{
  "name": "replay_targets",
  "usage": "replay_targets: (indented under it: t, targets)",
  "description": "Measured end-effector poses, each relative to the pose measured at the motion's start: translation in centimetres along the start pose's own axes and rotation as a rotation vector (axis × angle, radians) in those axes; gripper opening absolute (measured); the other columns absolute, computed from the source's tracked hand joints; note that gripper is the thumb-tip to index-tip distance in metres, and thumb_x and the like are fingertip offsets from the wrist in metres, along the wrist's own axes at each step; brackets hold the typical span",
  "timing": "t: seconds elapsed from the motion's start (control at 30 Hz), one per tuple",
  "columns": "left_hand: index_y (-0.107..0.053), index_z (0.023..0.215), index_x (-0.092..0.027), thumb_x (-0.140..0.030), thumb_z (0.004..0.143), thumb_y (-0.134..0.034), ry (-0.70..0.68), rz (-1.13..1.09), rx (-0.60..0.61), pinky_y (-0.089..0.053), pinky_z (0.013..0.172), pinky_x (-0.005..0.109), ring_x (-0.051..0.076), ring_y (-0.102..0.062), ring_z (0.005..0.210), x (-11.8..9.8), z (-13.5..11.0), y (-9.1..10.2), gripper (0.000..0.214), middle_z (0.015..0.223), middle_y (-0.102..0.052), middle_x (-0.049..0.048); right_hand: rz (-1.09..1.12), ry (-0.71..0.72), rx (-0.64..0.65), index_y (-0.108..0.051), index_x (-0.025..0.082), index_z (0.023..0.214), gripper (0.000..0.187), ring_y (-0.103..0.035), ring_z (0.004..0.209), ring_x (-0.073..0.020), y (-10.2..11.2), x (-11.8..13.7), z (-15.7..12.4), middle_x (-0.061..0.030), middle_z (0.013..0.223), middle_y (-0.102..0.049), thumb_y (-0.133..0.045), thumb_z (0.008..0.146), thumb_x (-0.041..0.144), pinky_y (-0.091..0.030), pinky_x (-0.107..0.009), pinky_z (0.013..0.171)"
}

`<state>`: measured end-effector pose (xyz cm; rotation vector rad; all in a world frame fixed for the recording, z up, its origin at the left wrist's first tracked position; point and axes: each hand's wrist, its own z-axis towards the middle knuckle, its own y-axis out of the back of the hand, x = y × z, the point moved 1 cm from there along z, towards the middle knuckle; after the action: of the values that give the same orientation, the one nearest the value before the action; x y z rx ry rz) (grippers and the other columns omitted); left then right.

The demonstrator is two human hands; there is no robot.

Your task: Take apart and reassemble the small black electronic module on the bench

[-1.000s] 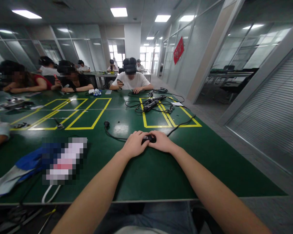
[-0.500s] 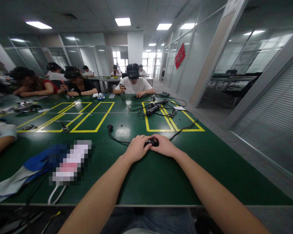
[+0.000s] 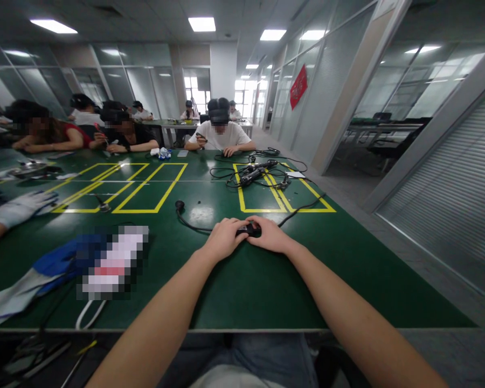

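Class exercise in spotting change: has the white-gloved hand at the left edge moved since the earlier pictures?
Yes. The white-gloved hand has stretched rightward: it now reaches the left corner of the yellow outline, which it lay short of before.

The black device (image 3: 249, 229) is small and lies flat on the green table (image 3: 246, 291). It is mostly covered, gripped at its ends by the left hand (image 3: 223, 238) and the right hand (image 3: 271, 235). A black cable (image 3: 188, 223) runs from it leftward, ending in a round plug (image 3: 180, 205).
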<state>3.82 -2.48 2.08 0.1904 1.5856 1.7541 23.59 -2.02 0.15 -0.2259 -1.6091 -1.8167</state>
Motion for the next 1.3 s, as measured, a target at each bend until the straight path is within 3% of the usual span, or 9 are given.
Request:
replay_targets:
  t: [0.2,0.43,0.63,0.83,1.0,1.1,1.2,1.3]
  targets:
    - [-0.069,0.141,-0.027,-0.032,0.102,-0.064,0.037,0.007,0.025,-0.055,0.106,0.047,0.032,-0.068,0.120,-0.2,0.2,0.3,0.040,0.132,-0.076,0.0100,-0.006,0.002,-0.005,-0.072,0.025,0.118,0.043,-0.066,0.094,-0.0245,0.0,0.1,0.0,-0.0034,0.101,-0.073,-0.078,0.076,0.029,-0.047,-0.038,0.088]
    - [-0.067,0.145,-0.026,-0.033,0.100,-0.065,-0.039,-0.013,-0.030,-0.051,0.112,0.045,0.030,-0.064,0.124,0.6,-0.3,0.0,0.045,0.136,-0.068,0.0120,0.016,-0.011,-0.005,-0.071,0.024,0.119,0.043,-0.065,0.090,-0.0222,0.1,-0.1,0.0,-0.0017,0.096,-0.071,-0.079,0.077,0.030,-0.047,-0.035,0.085]
    - [-0.038,0.167,-0.022,-0.034,0.093,-0.071,0.030,-0.048,-0.075,-0.051,0.112,0.050,0.034,-0.063,0.126,1.2,-0.5,-0.4,0.082,0.138,-0.064,0.0162,0.020,0.027,-0.006,-0.073,0.023,0.115,0.040,-0.067,0.091,-0.0226,0.1,-0.3,0.1,-0.0037,0.100,-0.074,-0.082,0.078,0.032,-0.049,-0.036,0.084]
    - [-0.042,0.164,-0.022,-0.032,0.092,-0.072,0.051,-0.107,-0.041,-0.051,0.114,0.048,0.034,-0.065,0.128,1.8,0.0,-0.6,0.078,0.138,-0.068,0.0144,0.057,0.031,-0.002,-0.077,0.024,0.113,0.038,-0.069,0.095,-0.0244,0.0,-0.6,0.1,-0.0053,0.104,-0.076,-0.084,0.078,0.035,-0.052,-0.038,0.089]
    - [-0.050,0.158,-0.023,-0.031,0.091,-0.073,0.048,-0.118,-0.020,-0.049,0.116,0.044,0.032,-0.062,0.135,1.9,0.0,0.3,0.071,0.145,-0.067,0.0132,0.103,0.022,0.001,-0.078,0.022,0.114,0.037,-0.068,0.090,-0.0218,0.5,-0.4,0.0,-0.0040,0.099,-0.076,-0.082,0.078,0.032,-0.052,-0.035,0.084]
    - [-0.056,0.151,-0.021,-0.044,0.091,-0.074,0.147,0.026,0.001,-0.052,0.109,0.048,0.035,-0.066,0.126,1.5,-0.4,1.8,0.067,0.136,-0.071,0.0148,0.062,0.002,-0.002,-0.077,0.022,0.112,0.039,-0.064,0.079,-0.0187,1.4,-0.3,-0.1,-0.0011,0.087,-0.072,-0.084,0.077,0.038,-0.048,-0.031,0.074]
    - [-0.071,0.122,-0.021,-0.057,0.088,-0.074,0.253,0.162,0.061,-0.053,0.101,0.050,0.038,-0.067,0.121,1.5,-0.8,3.1,0.049,0.125,-0.074,0.0142,-0.028,-0.044,0.025,-0.076,0.022,0.092,0.030,-0.061,0.074,-0.0184,2.4,-0.3,-0.2,-0.0008,0.080,-0.070,-0.086,0.077,0.046,-0.043,-0.030,0.068]
    - [-0.073,0.102,-0.023,-0.060,0.088,-0.073,0.266,0.188,0.104,-0.054,0.092,0.044,0.036,-0.070,0.113,2.0,-0.9,3.8,0.040,0.115,-0.076,0.0119,-0.062,-0.060,0.063,-0.071,0.022,0.079,0.029,-0.061,0.075,-0.0195,2.9,-0.4,-0.2,-0.0022,0.080,-0.071,-0.085,0.079,0.048,-0.042,-0.030,0.068]
